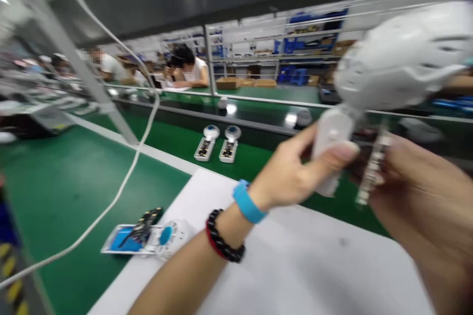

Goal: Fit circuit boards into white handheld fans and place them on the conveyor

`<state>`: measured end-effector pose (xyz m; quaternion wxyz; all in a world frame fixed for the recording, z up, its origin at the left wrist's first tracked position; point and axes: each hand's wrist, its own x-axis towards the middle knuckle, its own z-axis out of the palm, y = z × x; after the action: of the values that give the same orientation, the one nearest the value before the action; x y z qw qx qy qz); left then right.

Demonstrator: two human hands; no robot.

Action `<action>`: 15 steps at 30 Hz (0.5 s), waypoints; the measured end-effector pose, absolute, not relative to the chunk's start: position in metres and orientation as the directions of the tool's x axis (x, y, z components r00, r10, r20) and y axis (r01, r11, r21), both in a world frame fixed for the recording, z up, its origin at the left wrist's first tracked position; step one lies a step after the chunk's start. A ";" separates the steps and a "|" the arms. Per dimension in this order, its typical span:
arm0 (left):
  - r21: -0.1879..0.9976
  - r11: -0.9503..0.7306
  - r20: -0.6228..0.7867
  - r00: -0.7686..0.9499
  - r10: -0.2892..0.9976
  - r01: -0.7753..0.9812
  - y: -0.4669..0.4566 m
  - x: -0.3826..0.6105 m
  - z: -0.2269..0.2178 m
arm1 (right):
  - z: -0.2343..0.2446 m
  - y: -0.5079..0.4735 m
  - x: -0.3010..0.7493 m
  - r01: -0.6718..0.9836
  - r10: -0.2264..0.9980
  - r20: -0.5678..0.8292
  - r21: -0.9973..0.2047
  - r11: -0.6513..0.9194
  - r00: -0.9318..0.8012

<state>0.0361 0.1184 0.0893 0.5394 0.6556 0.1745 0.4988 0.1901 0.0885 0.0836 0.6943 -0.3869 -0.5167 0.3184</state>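
Observation:
My left hand point(291, 170), with a blue band and a dark beaded bracelet at its wrist, is closed on a white plastic device point(332, 130). Its flat handle sits under my thumb, and a large rounded white part point(399, 59) appears above it, blurred. My right hand point(417, 182) is closed around a thin strip-like circuit board point(373, 167), close beside the handle; its fingertips are partly hidden. On the left end of the white sheet point(295, 256) lies an opened white device point(175, 236) with a blue inside and a dark circuit board point(144, 226) tilted over it.
Two white devices point(229, 150) with exposed boards lie on the green bench beyond the sheet. A white cable point(129, 172) hangs across the left side, near a slanted metal post point(88, 74). Behind runs a dark conveyor point(254, 118); co-workers point(190, 69) sit beyond it.

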 end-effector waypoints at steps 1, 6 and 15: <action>0.890 -0.332 0.448 0.455 0.770 -0.314 0.120 0.036 0.088 | 0.087 0.083 0.191 -0.126 0.876 0.383 -0.893 0.432 0.294; 0.938 -0.058 0.257 0.574 0.778 -0.342 0.128 0.039 0.081 | 0.094 0.081 0.187 -0.004 0.834 0.452 -0.879 0.477 0.316; 0.948 0.048 0.189 0.678 0.710 -0.314 0.129 0.035 0.085 | 0.097 0.076 0.193 0.216 0.778 0.579 -0.814 0.539 0.245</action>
<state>0.0354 0.1294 0.0847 0.7038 0.5863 0.1689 0.3638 0.1932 0.0763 0.0965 0.6609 -0.4307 -0.5767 0.2124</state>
